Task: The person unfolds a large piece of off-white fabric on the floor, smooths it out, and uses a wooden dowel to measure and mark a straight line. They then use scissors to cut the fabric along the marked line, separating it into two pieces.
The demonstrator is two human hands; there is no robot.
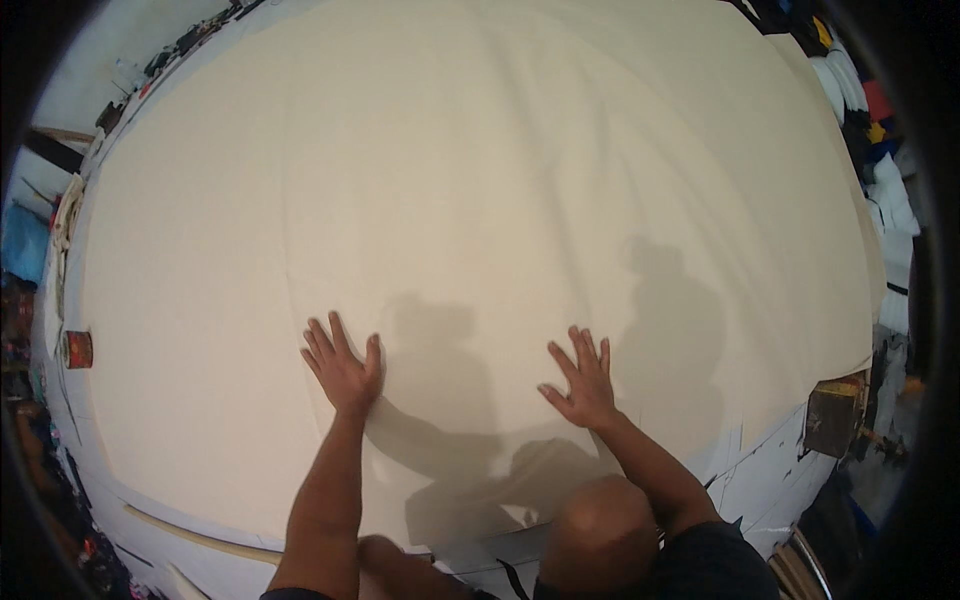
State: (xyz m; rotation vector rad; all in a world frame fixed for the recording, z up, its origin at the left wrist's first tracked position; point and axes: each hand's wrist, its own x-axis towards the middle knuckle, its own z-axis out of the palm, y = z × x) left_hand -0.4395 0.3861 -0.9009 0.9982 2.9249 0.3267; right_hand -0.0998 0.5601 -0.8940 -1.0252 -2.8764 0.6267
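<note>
A wide sheet of cream fabric [430, 180] is spread over a big white table [770, 500]. My left hand [343, 368] lies on the cloth left of centre, fingers spread and palm down. To its right, my right hand [583, 380] also rests on the fabric with fingers apart. Neither hand holds anything. Soft creases run down the cloth, one of them toward my right hand. Shadows of my head and arms fall across the sheet between and beside my hands.
On the left edge stands a small red tin [77, 350]. A dark boxy block [836, 415] sits at the right corner by the cloth. White bundled material [893, 210] lies beyond the right edge, and a blue bag [25, 243] is at far left. My knee [603, 530] is at the near edge.
</note>
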